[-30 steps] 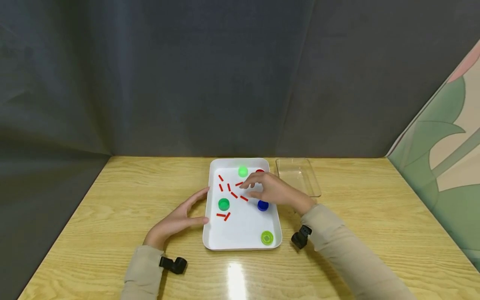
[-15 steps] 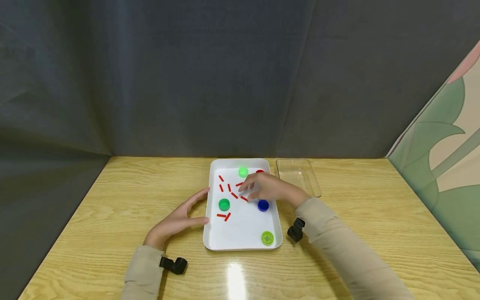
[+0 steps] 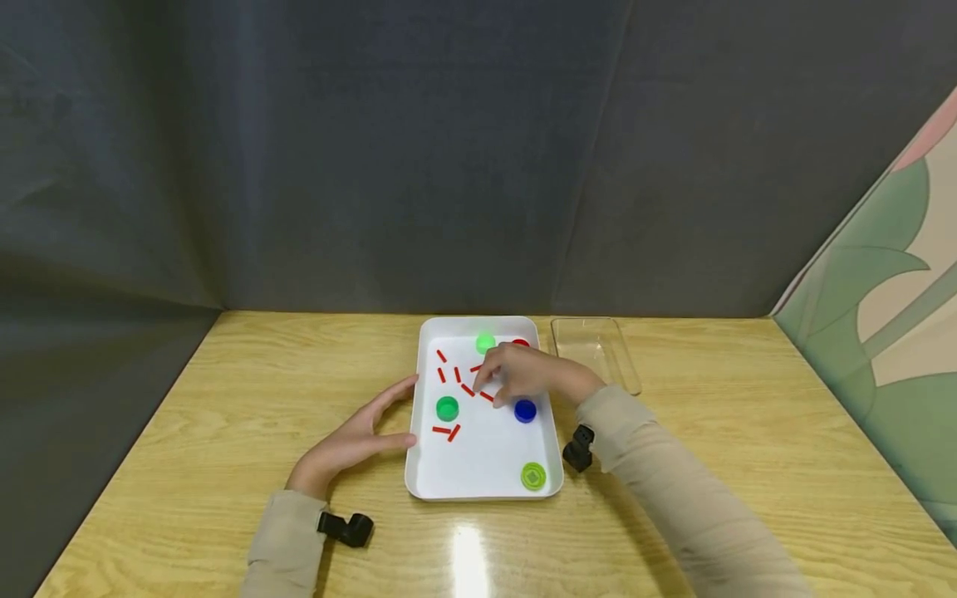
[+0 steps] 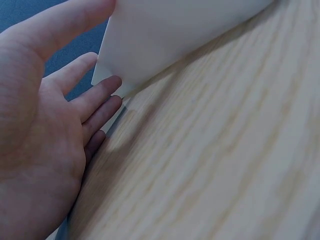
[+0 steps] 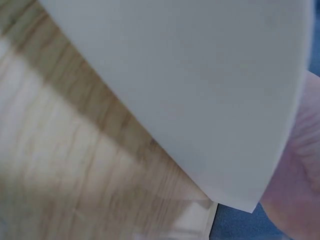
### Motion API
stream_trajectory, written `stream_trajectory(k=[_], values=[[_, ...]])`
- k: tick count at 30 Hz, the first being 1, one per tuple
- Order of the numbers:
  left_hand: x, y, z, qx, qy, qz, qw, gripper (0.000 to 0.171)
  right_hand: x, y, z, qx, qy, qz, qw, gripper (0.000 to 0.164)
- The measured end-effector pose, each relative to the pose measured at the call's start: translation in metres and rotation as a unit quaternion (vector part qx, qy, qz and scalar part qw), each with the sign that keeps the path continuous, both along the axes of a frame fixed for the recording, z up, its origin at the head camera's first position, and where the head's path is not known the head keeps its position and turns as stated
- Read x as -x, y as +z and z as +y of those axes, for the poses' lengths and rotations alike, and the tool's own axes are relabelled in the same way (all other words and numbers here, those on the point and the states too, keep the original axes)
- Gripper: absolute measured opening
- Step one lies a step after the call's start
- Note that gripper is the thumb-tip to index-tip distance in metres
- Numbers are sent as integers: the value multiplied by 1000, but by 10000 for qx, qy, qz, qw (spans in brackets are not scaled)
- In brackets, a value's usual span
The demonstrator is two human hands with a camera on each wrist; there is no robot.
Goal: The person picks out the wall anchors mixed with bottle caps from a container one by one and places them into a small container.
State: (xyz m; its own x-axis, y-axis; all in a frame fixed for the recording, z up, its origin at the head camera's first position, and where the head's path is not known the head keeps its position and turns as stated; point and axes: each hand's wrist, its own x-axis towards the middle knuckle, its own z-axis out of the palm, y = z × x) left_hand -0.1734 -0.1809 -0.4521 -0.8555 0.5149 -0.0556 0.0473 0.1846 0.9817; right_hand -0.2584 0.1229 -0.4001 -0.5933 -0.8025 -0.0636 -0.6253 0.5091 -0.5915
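Note:
A white tray [image 3: 471, 465] lies on the table with several short red sticks inside. My right hand [image 3: 523, 371] reaches over its right side, fingers bent downward. Thumb and index finger stand apart, close over a red stick [image 3: 487, 397]. Near that hand are a blue cap [image 3: 526, 411], a red cap [image 3: 520, 341] partly covered by it, and a light green cap [image 3: 485, 342]. The left hand [image 3: 351, 436] rests at the tray's left wall, thumb and fingers spread. In the right wrist view, the tray wall hides the right fingertips.
A clear rectangular container [image 3: 626, 353] stands right of the tray, partly behind the right forearm. Also inside the tray are a green cap [image 3: 447, 409] and a yellow-green cap [image 3: 533, 476]. A dark cloth [image 3: 419, 166] rises along the table's back edge.
My right hand has lowered slightly toward the red stick, its fingers bending further down, and its wrist has shifted left. The left hand and the tray have stayed almost still.

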Motion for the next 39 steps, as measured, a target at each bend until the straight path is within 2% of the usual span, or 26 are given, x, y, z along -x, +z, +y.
stream_trajectory(k=[10, 17, 23, 31, 39], values=[[-3, 4, -2, -19, 30, 9, 10000, 84, 3, -1, -5, -152, 143, 49, 9998, 30], [-5, 3, -4, -31, 28, -19, 10000, 84, 1, 0, -7, -168, 102, 63, 9998, 28], [-6, 0, -5, -41, 11, -8, 10000, 83, -1, -1, -4, -70, 249, 205, 9995, 25], [-7, -3, -5, -13, 41, -85, 10000, 84, -8, 1, -2, -34, -299, -288, 9991, 26], [-6, -4, -3, -23, 63, -80, 9999, 84, -13, 6, 6, 343, -535, -359, 9973, 26]])
